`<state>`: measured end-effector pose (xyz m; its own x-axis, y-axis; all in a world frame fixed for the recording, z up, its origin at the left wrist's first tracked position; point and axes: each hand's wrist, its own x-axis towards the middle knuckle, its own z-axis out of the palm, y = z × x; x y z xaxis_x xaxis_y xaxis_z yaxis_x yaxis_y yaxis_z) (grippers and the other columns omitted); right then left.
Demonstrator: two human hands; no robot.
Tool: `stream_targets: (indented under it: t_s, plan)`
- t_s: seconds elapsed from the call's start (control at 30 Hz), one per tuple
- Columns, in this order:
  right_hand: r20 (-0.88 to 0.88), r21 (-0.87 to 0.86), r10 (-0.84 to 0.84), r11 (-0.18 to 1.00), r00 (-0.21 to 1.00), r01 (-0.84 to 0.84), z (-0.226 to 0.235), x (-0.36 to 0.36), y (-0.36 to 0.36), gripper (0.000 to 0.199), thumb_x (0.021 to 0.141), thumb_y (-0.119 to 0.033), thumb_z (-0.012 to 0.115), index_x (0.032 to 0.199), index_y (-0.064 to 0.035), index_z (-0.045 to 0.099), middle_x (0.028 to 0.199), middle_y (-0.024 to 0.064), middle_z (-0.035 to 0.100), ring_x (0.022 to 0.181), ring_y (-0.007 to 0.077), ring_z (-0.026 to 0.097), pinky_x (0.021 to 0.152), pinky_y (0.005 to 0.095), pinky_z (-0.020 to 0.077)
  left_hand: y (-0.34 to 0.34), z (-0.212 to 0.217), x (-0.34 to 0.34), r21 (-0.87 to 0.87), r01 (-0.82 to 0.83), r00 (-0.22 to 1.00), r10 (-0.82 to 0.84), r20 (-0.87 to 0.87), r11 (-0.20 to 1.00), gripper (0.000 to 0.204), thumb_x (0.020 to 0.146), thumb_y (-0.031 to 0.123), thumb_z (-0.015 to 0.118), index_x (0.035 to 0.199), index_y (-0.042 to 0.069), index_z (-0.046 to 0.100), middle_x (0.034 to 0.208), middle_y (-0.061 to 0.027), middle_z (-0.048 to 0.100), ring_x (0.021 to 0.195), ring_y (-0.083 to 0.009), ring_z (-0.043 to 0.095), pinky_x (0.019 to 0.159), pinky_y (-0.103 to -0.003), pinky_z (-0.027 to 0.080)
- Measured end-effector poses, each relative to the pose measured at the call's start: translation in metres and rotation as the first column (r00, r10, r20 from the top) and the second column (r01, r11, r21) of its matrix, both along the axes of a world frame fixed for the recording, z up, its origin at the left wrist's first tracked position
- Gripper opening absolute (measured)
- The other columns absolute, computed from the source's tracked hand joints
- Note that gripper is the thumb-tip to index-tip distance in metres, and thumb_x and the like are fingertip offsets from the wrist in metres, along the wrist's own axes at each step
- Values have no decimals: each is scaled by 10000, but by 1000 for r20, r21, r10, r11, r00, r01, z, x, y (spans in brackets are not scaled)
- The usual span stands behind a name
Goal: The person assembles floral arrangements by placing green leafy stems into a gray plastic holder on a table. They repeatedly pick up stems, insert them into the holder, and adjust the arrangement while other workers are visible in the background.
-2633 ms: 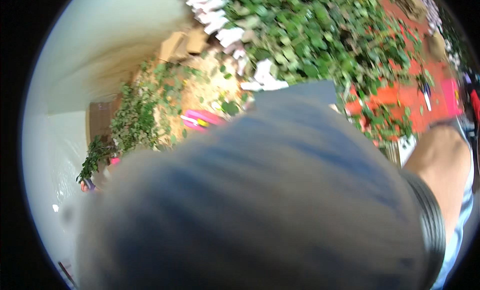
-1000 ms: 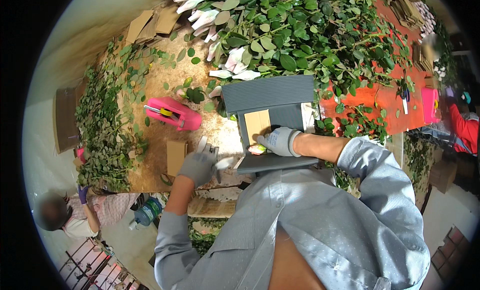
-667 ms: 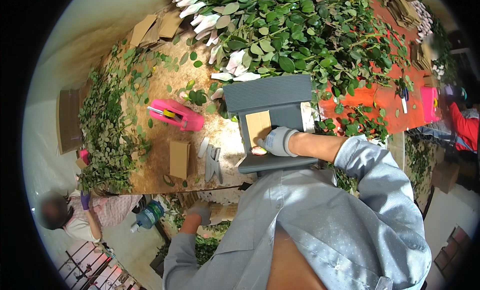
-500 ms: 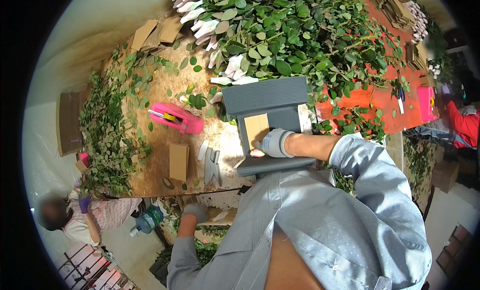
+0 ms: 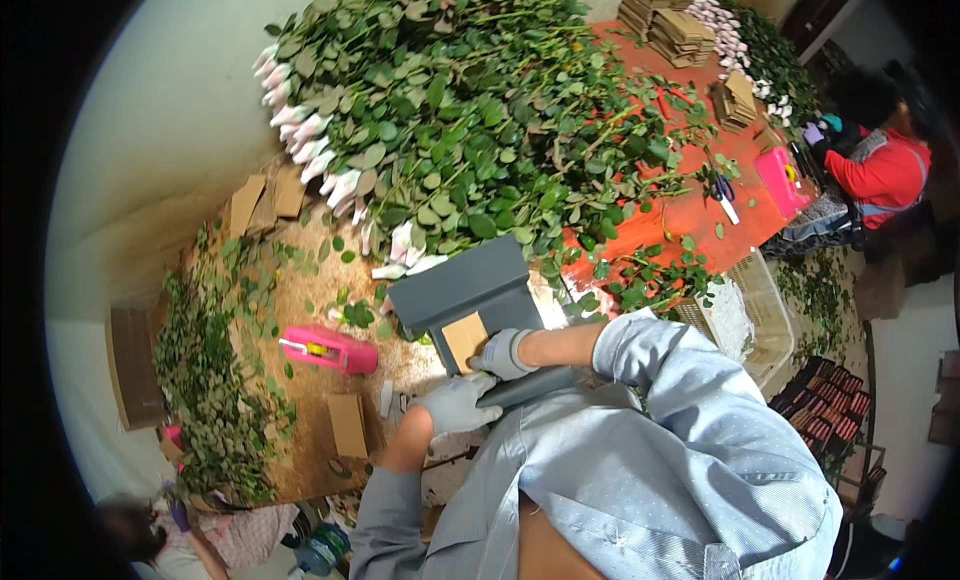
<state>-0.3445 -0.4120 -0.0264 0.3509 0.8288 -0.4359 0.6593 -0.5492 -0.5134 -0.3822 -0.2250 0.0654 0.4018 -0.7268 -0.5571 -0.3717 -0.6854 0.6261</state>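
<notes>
At the far left edge stands a tall brown cardboard panel point(image 5: 135, 368); right of it a long heap of loose green leaves point(image 5: 215, 400) covers the table's left end. A co-worker's purple-gloved hand point(image 5: 178, 513) shows at the near left, a blue-green water bottle point(image 5: 323, 548) to its right. Farther off, folded cardboard pieces point(image 5: 265, 205) lie by the wall. A pink tape dispenser point(image 5: 330, 350) sits on the table, with a brown cardboard sheet point(image 5: 347, 425) nearer.

The grey-gloved left hand point(image 5: 457, 405) reaches over the near edge of a dark grey bundling stand point(image 5: 465, 290), its fingertips close to the right hand. On the stand lies a tan cardboard piece point(image 5: 463, 342). The gloved right hand point(image 5: 503, 354) is curled at that piece's near right corner. Whether either hand's fingers grip anything cannot be told.

Beyond, leafy rose stems point(image 5: 480, 130) are piled, their sleeved white-pink heads point(image 5: 310, 150) toward the left. Farther right come dark-handled scissors point(image 5: 724, 195), a beige plastic crate point(image 5: 768, 280), a second pink dispenser point(image 5: 780, 180) and a co-worker in red point(image 5: 880, 180).
</notes>
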Motion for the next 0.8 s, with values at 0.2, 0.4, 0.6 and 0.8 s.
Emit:
stream_targets:
  t_s: [0.2, 0.4, 0.6, 0.8]
  plan:
    - [232, 117, 8, 992, 973, -36, 82, 12, -12, 246, 881, -189, 610, 1079, -73, 701, 1039, 144, 738, 973, 364, 714, 834, 450, 563, 2, -11, -3, 83, 7, 997, -1, -77, 997, 650, 941, 406, 566, 1433, -16, 515, 1452, -254, 528, 1325, -396, 525, 1129, -425, 406]
    - [143, 725, -709, 550, 691, 415, 124, 125, -67, 188, 921, -154, 560, 1081, -102, 644, 988, 150, 687, 944, 370, 675, 827, 466, 541, -4, 4, -5, 128, -53, 994, 65, -86, 990, 610, 952, 402, 555, 1402, -10, 555, 1440, -243, 546, 1324, -388, 531, 1129, -418, 408]
    - [535, -23, -418, 861, 734, 507, 56, 179, -97, 281, 943, -163, 583, 1198, -80, 666, 1149, 143, 679, 1070, 343, 673, 870, 477, 529, -7, 10, 0, 152, -54, 992, 70, -104, 987, 634, 948, 433, 543, 1401, -11, 555, 1460, -249, 529, 1354, -391, 505, 1148, -425, 389]
    - [616, -235, -194, 879, 763, 414, 67, 168, -79, 300, 808, -245, 766, 1097, -164, 764, 1134, 42, 718, 1085, 267, 679, 838, 448, 500, 4, -16, -4, 155, -71, 991, 87, -99, 985, 567, 937, 458, 549, 1322, 47, 615, 1360, -222, 604, 1259, -399, 572, 1077, -450, 444]
